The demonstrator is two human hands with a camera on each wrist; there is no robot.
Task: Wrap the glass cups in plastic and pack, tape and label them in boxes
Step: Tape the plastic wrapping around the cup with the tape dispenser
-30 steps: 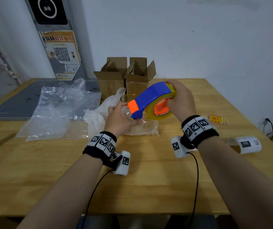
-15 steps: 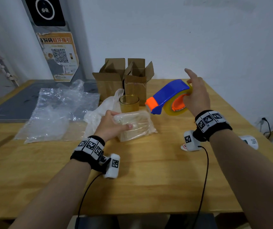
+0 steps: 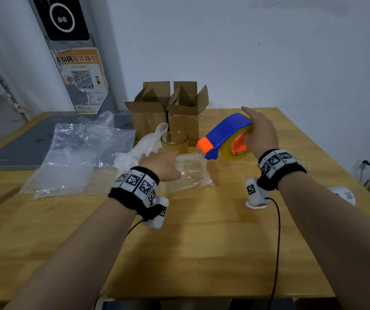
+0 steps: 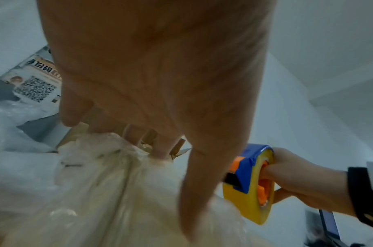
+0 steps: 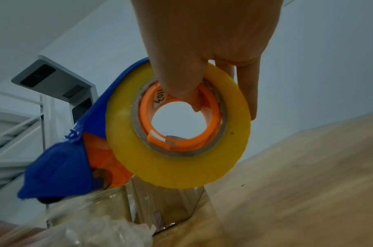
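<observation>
A glass cup wrapped in clear plastic (image 3: pixel 189 173) lies on the wooden table (image 3: pixel 202 242). My left hand (image 3: pixel 161 164) rests on top of it with fairly straight fingers; the left wrist view shows the fingertips and thumb touching the plastic bundle (image 4: pixel 118 192). A bare amber glass cup (image 3: pixel 174 142) stands upright just behind. My right hand (image 3: pixel 260 135) holds a blue and orange tape dispenser (image 3: pixel 224 137) with a yellow roll in the air to the right of the bundle. The thumb is hooked in the core of the roll (image 5: pixel 128 133), and the cutter end points at the bundle.
Two open cardboard boxes (image 3: pixel 150 108) (image 3: pixel 186 108) stand at the back by the wall. Loose plastic sheets (image 3: pixel 79 153) lie at the left over a grey mat (image 3: pixel 18 148). A label roll (image 3: pixel 345 194) lies at the right edge, near a cable (image 3: pixel 369 173).
A second ago the dispenser's mouth was against the bundle, held up by my left hand. The dispenser has pulled away to the right. The bundle now lies on the table under a flatter left hand.
</observation>
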